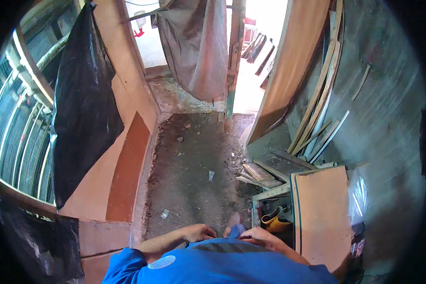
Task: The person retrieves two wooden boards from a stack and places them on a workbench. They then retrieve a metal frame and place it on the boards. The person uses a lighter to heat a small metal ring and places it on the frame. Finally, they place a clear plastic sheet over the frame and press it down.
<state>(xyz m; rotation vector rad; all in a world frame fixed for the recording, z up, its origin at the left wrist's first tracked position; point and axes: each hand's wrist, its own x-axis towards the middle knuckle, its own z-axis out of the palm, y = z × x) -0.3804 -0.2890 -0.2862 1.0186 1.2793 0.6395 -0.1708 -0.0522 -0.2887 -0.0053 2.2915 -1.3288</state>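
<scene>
Along the shirt's crosswise front edge, left hand and right hand sit apart, equally near, fingers curled, whether gripping cloth I can't tell.

Dim indoors, white glare through the doorway, shadowed floor, fisheye-bent edges, blackened corners

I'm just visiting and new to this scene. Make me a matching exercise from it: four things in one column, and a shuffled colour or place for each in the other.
1. Shirt
2. Large hanging sheet at far left
3. Long wooden strips
4. Right hand

A. Black
B. Leaning by the right-hand wall
C. Near the wearer's waist
D. Blue

Pairs: 1-D, 2-A, 3-B, 4-C
</scene>
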